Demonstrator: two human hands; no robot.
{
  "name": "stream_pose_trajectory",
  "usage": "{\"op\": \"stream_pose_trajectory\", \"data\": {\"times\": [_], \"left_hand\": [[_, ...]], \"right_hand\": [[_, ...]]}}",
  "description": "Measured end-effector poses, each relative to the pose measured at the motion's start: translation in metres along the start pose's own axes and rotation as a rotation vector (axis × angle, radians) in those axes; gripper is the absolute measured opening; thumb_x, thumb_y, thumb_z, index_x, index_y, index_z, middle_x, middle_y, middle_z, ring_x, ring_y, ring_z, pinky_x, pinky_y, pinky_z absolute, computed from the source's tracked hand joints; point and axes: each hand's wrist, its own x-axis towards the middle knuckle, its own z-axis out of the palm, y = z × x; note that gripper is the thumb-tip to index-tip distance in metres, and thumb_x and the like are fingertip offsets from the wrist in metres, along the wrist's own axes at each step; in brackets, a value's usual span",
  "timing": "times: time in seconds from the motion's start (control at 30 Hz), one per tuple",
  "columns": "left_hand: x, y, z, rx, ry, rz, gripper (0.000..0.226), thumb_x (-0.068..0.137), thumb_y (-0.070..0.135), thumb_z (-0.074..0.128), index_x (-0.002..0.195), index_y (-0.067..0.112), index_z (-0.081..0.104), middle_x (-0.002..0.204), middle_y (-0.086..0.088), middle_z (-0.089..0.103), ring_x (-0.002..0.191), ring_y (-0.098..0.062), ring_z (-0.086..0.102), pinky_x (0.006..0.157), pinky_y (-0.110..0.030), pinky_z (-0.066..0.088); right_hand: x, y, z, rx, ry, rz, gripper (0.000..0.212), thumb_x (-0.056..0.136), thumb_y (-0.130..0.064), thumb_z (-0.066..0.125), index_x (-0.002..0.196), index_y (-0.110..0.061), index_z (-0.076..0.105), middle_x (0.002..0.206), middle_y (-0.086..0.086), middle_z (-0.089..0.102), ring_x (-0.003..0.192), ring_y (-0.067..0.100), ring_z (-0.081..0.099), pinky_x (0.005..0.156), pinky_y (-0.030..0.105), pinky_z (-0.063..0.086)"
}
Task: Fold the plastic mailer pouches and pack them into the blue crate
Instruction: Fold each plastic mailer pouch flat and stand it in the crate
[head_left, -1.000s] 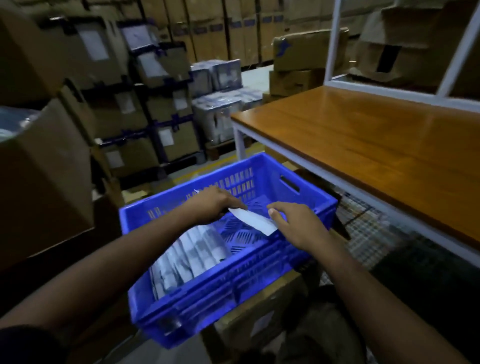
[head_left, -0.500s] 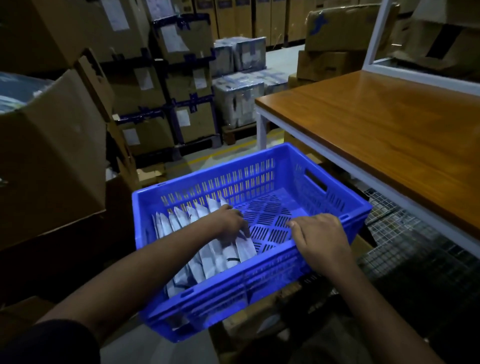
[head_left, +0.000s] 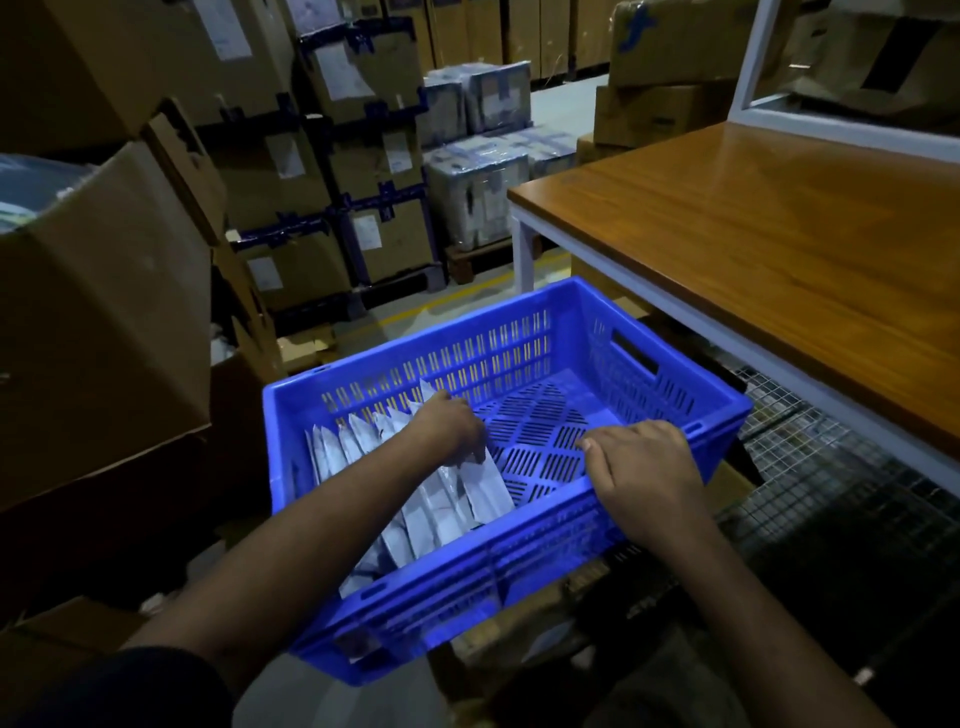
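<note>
Folded mailer pouches (head_left: 415, 488): a row of pale plastic packets standing on edge and leaning, filed along the left end of the blue crate (head_left: 670, 387). The newest lies at the right end of the row, against the bare slotted floor.

Blue crate: slotted walls and base, perched on a cardboard box; the right half of its floor holds nothing yet.

Left hand (head_left: 452, 434): inside the crate, on top of the row at its right end, fingers curled down over the last pouches. Whether it pinches one or only presses cannot be told.

Right hand (head_left: 641, 470): resting over the crate's near rim, right of the row, fingers loosely bent, holding nothing.

Step in hand, as judged: seating the latest pouch against the row. Done well, the left hand presses the pouches leftward and down so that they stand tight and the folds do not spring open; the right hand steadies the crate, which sits slightly askew on its box.

Wooden table (head_left: 779, 249): right of the crate and higher, white-framed.

Cardboard cartons (head_left: 104, 322): left of and beyond the crate, stacked.

Wire mesh (head_left: 831, 499): right of the crate, under the table.
</note>
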Motion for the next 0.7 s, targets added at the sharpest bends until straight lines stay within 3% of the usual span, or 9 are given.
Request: {"op": "stream_pose_trajectory", "data": {"times": [0.17,0.27,0.37,0.5,0.6,0.7], "left_hand": [[0.009,0.015,0.012,-0.023,0.070,0.012,0.045,0.103,0.041,0.048,0.147,0.045,0.043,0.146,0.007,0.053,0.135,-0.018,0.045,0.107,-0.037,0.029],[0.012,0.022,0.021,-0.010,0.008,0.022,0.053,0.105,0.054,0.034,0.155,0.037,0.029,0.161,0.004,0.032,0.146,-0.024,0.031,0.109,-0.044,0.030],[0.005,0.023,0.029,-0.038,-0.110,-0.015,0.061,0.103,0.062,0.018,0.156,0.033,0.028,0.166,-0.001,0.020,0.151,-0.025,0.020,0.114,-0.046,0.026],[-0.006,0.024,0.028,-0.042,-0.052,-0.048,0.065,0.103,0.064,0.019,0.158,0.032,0.023,0.168,-0.002,0.015,0.154,-0.032,0.007,0.119,-0.049,0.015],[-0.017,0.026,0.014,-0.062,0.004,-0.105,0.065,0.102,0.065,0.020,0.159,0.034,0.017,0.169,-0.001,0.008,0.155,-0.033,-0.006,0.123,-0.052,0.002],[-0.028,0.026,-0.012,-0.121,0.114,-0.144,0.067,0.101,0.066,0.023,0.160,0.035,0.016,0.169,0.000,0.008,0.155,-0.031,-0.008,0.123,-0.052,-0.002]], "right_hand": [[-0.001,0.001,0.002,0.015,-0.025,-0.002,0.045,0.097,-0.036,0.031,0.082,-0.022,0.071,0.078,-0.002,0.071,0.070,0.026,0.061,0.077,0.039,0.040],[-0.002,0.003,0.003,0.040,-0.030,-0.002,0.046,0.099,-0.037,0.030,0.083,-0.023,0.071,0.080,-0.004,0.071,0.072,0.025,0.060,0.080,0.040,0.040],[-0.002,0.003,0.003,0.027,-0.056,0.006,0.046,0.100,-0.039,0.030,0.084,-0.023,0.070,0.083,-0.004,0.071,0.074,0.025,0.060,0.083,0.040,0.038],[-0.001,-0.001,-0.010,0.008,-0.159,0.008,0.062,0.098,-0.044,0.012,0.089,-0.024,0.070,0.087,-0.003,0.072,0.083,0.025,0.062,0.090,0.041,0.038],[-0.001,-0.002,-0.019,0.057,-0.266,0.009,0.062,0.100,-0.048,0.010,0.113,-0.027,0.067,0.120,-0.006,0.068,0.117,0.020,0.058,0.110,0.042,0.029],[-0.006,0.007,-0.040,0.133,-0.306,0.033,0.046,0.105,-0.049,0.029,0.142,-0.030,0.050,0.155,-0.008,0.042,0.147,0.015,0.031,0.122,0.047,0.013]]}}
